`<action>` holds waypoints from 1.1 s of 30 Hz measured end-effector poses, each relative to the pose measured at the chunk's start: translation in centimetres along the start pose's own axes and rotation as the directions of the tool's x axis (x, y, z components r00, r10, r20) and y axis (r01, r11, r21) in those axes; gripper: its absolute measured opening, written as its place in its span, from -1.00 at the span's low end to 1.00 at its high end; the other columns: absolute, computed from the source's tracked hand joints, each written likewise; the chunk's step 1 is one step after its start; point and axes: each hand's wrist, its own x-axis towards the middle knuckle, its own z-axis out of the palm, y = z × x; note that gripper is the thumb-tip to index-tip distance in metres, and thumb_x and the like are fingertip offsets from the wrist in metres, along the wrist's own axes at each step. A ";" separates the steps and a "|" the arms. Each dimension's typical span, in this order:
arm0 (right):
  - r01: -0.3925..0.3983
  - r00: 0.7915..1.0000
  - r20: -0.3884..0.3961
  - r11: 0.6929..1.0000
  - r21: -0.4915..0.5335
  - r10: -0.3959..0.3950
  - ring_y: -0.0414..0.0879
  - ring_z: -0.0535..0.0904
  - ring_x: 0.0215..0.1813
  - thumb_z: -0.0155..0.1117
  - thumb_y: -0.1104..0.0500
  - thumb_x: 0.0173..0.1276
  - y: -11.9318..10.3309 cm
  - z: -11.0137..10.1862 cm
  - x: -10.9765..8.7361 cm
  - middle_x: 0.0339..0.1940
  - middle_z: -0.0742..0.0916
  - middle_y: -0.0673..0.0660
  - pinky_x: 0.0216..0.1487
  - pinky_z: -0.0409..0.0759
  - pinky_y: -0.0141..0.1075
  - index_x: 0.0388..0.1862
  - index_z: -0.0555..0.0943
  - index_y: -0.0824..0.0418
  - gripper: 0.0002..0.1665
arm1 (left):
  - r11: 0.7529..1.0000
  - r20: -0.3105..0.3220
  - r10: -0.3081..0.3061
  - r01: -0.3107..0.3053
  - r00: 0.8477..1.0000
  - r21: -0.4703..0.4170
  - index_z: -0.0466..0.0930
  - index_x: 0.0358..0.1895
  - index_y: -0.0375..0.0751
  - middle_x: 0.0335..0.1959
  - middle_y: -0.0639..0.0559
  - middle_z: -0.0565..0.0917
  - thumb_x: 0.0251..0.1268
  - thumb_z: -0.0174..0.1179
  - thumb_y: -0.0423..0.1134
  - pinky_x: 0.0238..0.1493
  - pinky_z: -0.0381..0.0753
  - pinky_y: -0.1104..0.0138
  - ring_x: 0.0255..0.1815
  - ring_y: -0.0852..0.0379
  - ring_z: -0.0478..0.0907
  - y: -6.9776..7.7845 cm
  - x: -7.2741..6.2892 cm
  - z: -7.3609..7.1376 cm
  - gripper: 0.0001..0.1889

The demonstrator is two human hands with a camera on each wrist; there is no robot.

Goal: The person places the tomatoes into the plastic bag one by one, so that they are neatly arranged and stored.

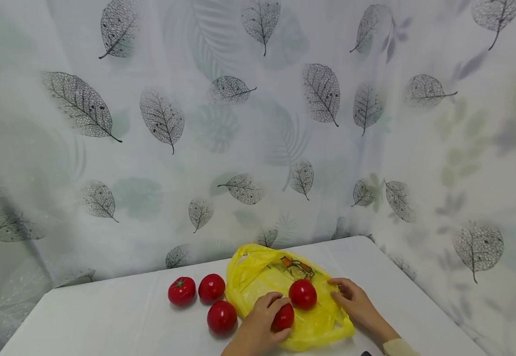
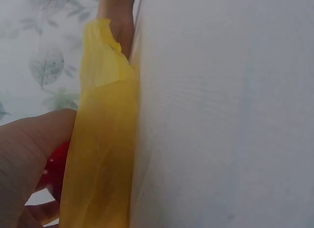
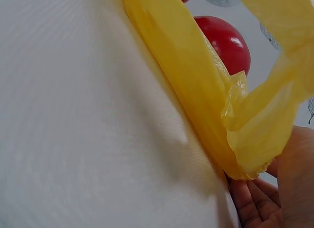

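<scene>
- Left hand (image 1: 258,326): fingers curled round a red tomato (image 1: 283,318), thumb on its near side. That tomato is over the near part of the yellow bag (image 1: 250,284) — inside it or on top, I cannot tell.
- Right hand (image 1: 356,307): at the bag's right edge, thumb and forefinger apart in the head view, fingers bent beneath the plastic in the right wrist view. Whether they pinch it, I cannot tell.
- Second tomato (image 1: 303,294): between the hands, over the bag, just beyond the held one.
- Orange-and-black patch (image 1: 297,267): at the bag's far side, too small to make out.
- Three more tomatoes (image 1: 222,318): clustered left of the bag — the leftmost shows a green stem.
- White table (image 1: 115,321): under everything.
- Leaf-print curtain (image 1: 249,143): behind the table.
</scene>
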 end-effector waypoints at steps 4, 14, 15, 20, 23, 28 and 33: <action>-0.005 1.000 0.003 1.000 -0.006 0.005 -0.13 0.52 -0.16 0.28 0.16 0.36 -0.1 0.0 -0.1 0.02 0.64 0.13 -0.17 0.56 -0.42 0.14 0.56 0.24 -0.61 | 1.000 0.006 -0.012 0.012 1.000 0.006 0.47 0.26 0.13 0.27 0.03 0.44 0.12 0.41 0.02 -0.06 0.71 0.17 0.13 0.01 0.46 0.0 0.1 0.2 -0.41; -0.008 1.000 0.016 1.000 0.007 0.008 -0.12 0.52 -0.17 0.27 0.15 0.38 -0.1 -0.1 -0.1 0.00 0.64 0.13 -0.20 0.56 -0.41 0.16 0.55 0.24 -0.59 | 0.998 0.003 -0.046 0.045 0.999 0.050 0.44 0.27 0.18 0.29 0.06 0.44 0.10 0.40 0.08 -0.05 0.71 0.14 0.14 0.01 0.47 0.4 0.2 0.3 -0.38; -0.006 1.000 0.016 1.000 0.006 0.006 -0.12 0.52 -0.16 0.27 0.15 0.38 -0.1 -0.1 -0.1 0.01 0.64 0.14 -0.19 0.56 -0.41 0.16 0.55 0.24 -0.59 | 0.997 0.001 -0.045 0.045 0.999 0.061 0.44 0.28 0.18 0.29 0.05 0.44 0.10 0.40 0.08 -0.05 0.71 0.14 0.14 0.00 0.48 0.4 0.2 0.2 -0.37; -0.011 1.000 0.012 1.000 -0.007 0.011 -0.12 0.51 -0.14 0.28 0.14 0.37 -0.1 -0.1 -0.1 0.05 0.64 0.14 -0.17 0.57 -0.41 0.16 0.55 0.24 -0.59 | 0.995 -0.002 -0.034 0.034 0.999 0.097 0.43 0.28 0.19 0.27 0.02 0.45 0.07 0.41 0.11 -0.07 0.71 0.17 0.11 0.01 0.48 0.3 0.1 0.1 -0.35; -0.011 1.000 0.011 1.000 -0.012 0.011 -0.12 0.51 -0.14 0.28 0.15 0.37 0.0 -0.1 -0.1 0.05 0.64 0.14 -0.17 0.56 -0.42 0.15 0.55 0.23 -0.60 | 0.995 0.007 -0.032 0.031 0.999 0.098 0.43 0.28 0.18 0.27 0.03 0.45 0.07 0.41 0.11 -0.07 0.71 0.17 0.10 0.01 0.48 0.2 0.1 0.1 -0.34; 0.008 1.000 0.011 1.000 -0.011 -0.008 -0.13 0.53 -0.13 0.28 0.16 0.37 0.0 -0.1 0.0 0.09 0.63 0.16 -0.14 0.57 -0.43 0.15 0.55 0.24 -0.61 | 0.993 0.007 -0.060 0.059 0.998 0.101 0.42 0.30 0.15 0.27 0.03 0.46 0.07 0.39 0.16 -0.03 0.70 0.13 0.11 0.01 0.49 0.1 0.2 0.0 -0.32; 0.010 1.000 0.016 1.000 -0.015 -0.009 -0.13 0.53 -0.14 0.27 0.17 0.37 0.0 -0.2 0.0 0.09 0.63 0.17 -0.14 0.58 -0.44 0.15 0.55 0.24 -0.60 | 0.993 -0.002 -0.053 0.053 0.999 0.106 0.40 0.32 0.17 0.27 0.03 0.47 0.10 0.34 0.23 0.03 0.67 0.10 0.11 0.02 0.51 0.1 0.0 -0.1 -0.31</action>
